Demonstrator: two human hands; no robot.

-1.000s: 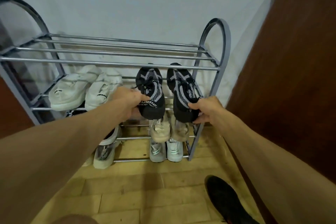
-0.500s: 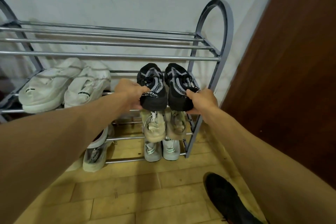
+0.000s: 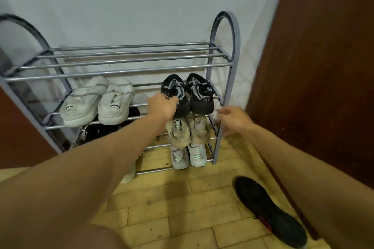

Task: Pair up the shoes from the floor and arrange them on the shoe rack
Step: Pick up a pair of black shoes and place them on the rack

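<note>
My right hand (image 3: pixel 234 120) has just let go of the right black shoe (image 3: pixel 200 95) and sits loose-curled, empty, beside the rack (image 3: pixel 225 26) post, while my left hand (image 3: pixel 162 107) still grips the left black shoe (image 3: pixel 174 90), so I'd call the pair seated on the second tier.

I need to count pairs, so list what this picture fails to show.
Head view only:
- dark shoes on the third shelf: mostly behind the left forearm and the white shoes.
- pale shoe on the bottom shelf: covered by the same forearm.
- floor shoe: too dark to tell sole from upper.
- shoe rack: left end cut by the frame edge.
</note>
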